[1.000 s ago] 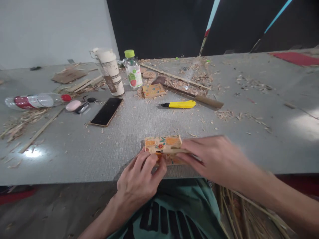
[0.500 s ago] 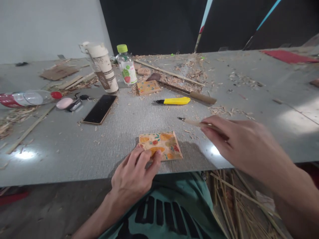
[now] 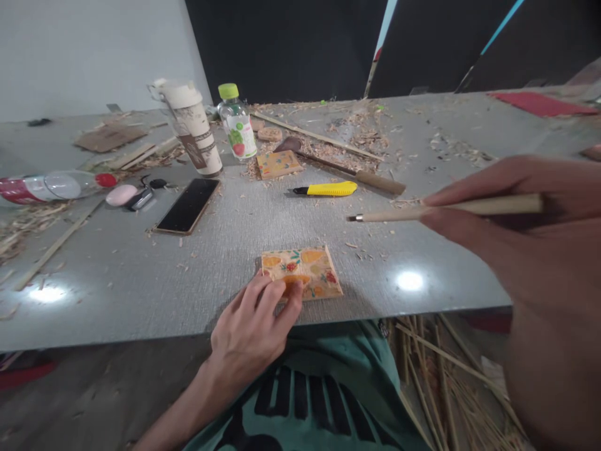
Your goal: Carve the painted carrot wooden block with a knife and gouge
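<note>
My left hand (image 3: 256, 313) rests at the table's front edge, its fingers curled and pressed on a small flat board (image 3: 323, 288) painted with orange and red fruit. The fingers cover the board's lower left part. My right hand (image 3: 511, 232) is raised at the right, closed in a pinch round a slim wooden-handled tool (image 3: 394, 215). The tool has a small metal collar and a dark tip pointing left, above the table; its exact kind is unclear. Beyond the tip lies a yellow utility knife (image 3: 331, 188).
A phone (image 3: 188, 207), a cream tumbler (image 3: 195, 128), a green-capped bottle (image 3: 238, 131) and a bottle on its side (image 3: 61, 186) occupy the left. Behind the utility knife are a second painted piece (image 3: 279, 164), a wooden-handled tool (image 3: 380, 181) and wood shavings (image 3: 366, 134).
My right hand has risen and moved right, toward the camera, carrying the wooden-handled tool. My left hand and the painted board have stayed in place.
</note>
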A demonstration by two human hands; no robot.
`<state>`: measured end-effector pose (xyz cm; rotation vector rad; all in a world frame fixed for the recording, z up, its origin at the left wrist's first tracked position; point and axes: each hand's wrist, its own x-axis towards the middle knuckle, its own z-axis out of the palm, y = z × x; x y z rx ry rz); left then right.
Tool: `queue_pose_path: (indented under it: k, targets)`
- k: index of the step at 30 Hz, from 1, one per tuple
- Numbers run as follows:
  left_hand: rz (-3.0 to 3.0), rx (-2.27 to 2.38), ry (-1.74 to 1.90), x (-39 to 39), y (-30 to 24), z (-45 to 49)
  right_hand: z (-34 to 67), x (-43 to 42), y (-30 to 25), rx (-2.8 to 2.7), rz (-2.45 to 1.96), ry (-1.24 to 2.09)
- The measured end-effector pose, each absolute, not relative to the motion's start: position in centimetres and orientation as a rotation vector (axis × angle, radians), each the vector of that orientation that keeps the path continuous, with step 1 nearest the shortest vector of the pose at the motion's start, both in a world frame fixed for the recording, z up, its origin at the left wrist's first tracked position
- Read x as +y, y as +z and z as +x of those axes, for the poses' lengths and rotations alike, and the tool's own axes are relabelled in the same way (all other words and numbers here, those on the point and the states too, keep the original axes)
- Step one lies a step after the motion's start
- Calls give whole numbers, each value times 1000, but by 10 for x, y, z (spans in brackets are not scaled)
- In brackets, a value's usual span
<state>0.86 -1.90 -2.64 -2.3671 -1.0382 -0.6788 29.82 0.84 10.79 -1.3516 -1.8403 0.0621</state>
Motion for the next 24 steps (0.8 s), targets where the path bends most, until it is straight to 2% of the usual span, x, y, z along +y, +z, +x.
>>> queue_pose_path:
  k: [3,7,12,18,21,24]
  targets:
    - [-2388,-1082,-648,-20,-29,8,283,20,111,-1638,-1313,257]
    - [-2417,-1151,-646,-20,-28,9,271,58,101,-1585,-895,697]
    - [-2485,-1331,-604,-19,-23,13,251,94,102,-1656,-828,865]
    - [-2561,-1485,-520,-20,-21,14,203,85,120,-1568,-570,1255]
    - [-2567,-1497,-514,-20,-22,14,187,83,107,-1438,-527,1481]
    - [-2582,-1499,-505,-20,-21,14,181,86,91,-1442,-581,1548]
